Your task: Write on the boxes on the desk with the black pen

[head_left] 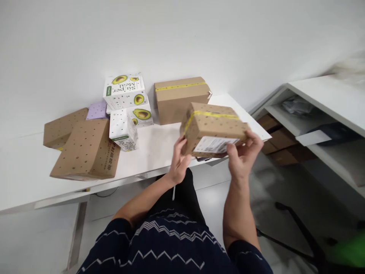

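Observation:
Between both hands I hold a brown dotted cardboard box (215, 123), tilted, with yellow tape along its top and a white printed label on the side facing me. My left hand (179, 161) grips its lower left corner. At the right end, my right hand (245, 154) is closed on the box, the thumb lying on the label's edge. The box is raised over the front right part of the white table (151, 148). Partly hidden below it is a dark flat object (203, 159) at the table edge, too covered to name.
Behind stands a larger taped brown box (182, 97). To its left are stacked white avocado-print boxes (125, 91), a purple dotted box (97, 110) and brown dotted boxes (82, 152). At right, a white shelf unit (322, 91) holds cartons; a black chair base (305, 232) is below.

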Tool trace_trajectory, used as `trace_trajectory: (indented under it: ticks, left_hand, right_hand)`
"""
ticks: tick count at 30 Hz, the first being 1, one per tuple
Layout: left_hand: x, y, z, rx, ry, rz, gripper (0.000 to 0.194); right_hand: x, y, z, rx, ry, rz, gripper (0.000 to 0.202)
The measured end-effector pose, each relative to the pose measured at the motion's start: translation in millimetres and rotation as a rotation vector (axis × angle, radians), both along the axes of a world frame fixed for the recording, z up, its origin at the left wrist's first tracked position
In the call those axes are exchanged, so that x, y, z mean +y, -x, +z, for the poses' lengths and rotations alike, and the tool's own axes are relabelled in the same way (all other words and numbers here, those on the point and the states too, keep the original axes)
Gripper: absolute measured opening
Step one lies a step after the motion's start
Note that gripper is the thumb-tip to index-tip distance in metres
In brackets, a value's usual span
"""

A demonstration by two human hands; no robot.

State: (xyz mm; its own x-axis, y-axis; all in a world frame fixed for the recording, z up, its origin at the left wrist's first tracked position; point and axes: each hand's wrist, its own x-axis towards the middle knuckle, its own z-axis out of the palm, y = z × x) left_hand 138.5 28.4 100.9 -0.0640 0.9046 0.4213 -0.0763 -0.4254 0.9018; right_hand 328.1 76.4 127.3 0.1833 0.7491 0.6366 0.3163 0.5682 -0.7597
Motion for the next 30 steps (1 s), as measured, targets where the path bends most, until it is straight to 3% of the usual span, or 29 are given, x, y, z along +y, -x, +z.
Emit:
trace_trajectory:
  ticks: [3,6,10,13,16,20,22,24,27,30]
  left_hand:
    - [-37.6,47.0,-20.6,0.097,-0.049,0.204,0.052]
    - [-65.1,86.8,-44.0,0.182,0.116,0.314,0.051]
    - [-84.7,112.6,-57.9,0.280,0.306,0.377,0.049]
    - [-81.2,116.2,-51.1,0.189,0.357,0.391,0.053]
    - [-64.0,117.3,-36.5,0.076,0.424,0.385,0.060]
    - [-35.1,120.7,-18.8,0.043,0.509,0.370,0.067]
    - [-24.9,122.1,-13.2,0.056,0.515,0.337,0.067]
    - [-20.1,123.4,-9.7,0.086,0.472,0.308,0.066]
    - [-22.3,125.8,-9.2,0.120,0.300,0.315,0.065]
    - [-31.8,127.2,-16.9,0.164,0.166,0.346,0.071]
  right_hand:
    - [-10.5,48.7,-22.3,0.121,0.065,0.206,0.042]
    - [-15.2,91.8,-50.4,0.204,0.159,0.348,0.027]
    - [-22.2,121.6,-71.3,0.270,0.211,0.302,0.019]
    - [-27.4,124.6,-70.4,0.287,0.243,0.287,0.019]
    - [-30.0,122.7,-66.2,0.312,0.271,0.308,0.022]
    - [-26.8,120.3,-62.3,0.350,0.378,0.320,0.058]
    - [-23.1,118.0,-57.5,0.332,0.474,0.336,0.064]
    - [-19.9,115.0,-50.2,0.297,0.519,0.386,0.059]
    - [-18.6,112.0,-41.9,0.287,0.451,0.488,0.055]
    - [-20.5,113.9,-48.1,0.337,0.387,0.472,0.051]
